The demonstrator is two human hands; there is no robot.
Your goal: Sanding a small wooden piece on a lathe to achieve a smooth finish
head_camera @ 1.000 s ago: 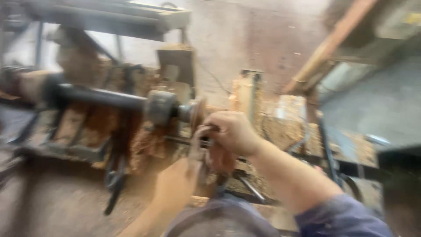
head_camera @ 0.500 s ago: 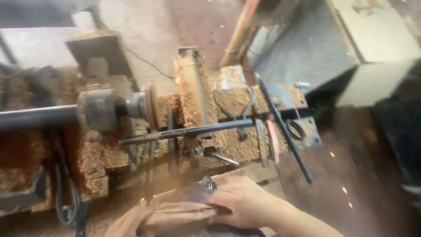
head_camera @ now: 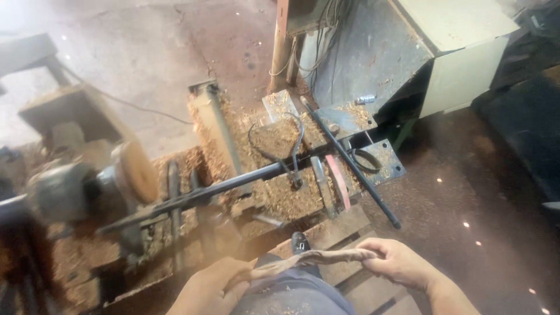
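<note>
Head view: left hand [head_camera: 211, 287] and right hand [head_camera: 399, 262] hold a thin wrinkled brown strip [head_camera: 309, 261].

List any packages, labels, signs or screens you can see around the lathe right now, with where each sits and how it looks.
None in view: no package, label, sign or screen shows.
Cabinet: top right, boxy, cream and grey, its faces plain.
Lathe: centre left, dark metal under sawdust, no plate visible.
Strip: thin, brownish, stretched between the left hand and right hand, unmarked.
</note>
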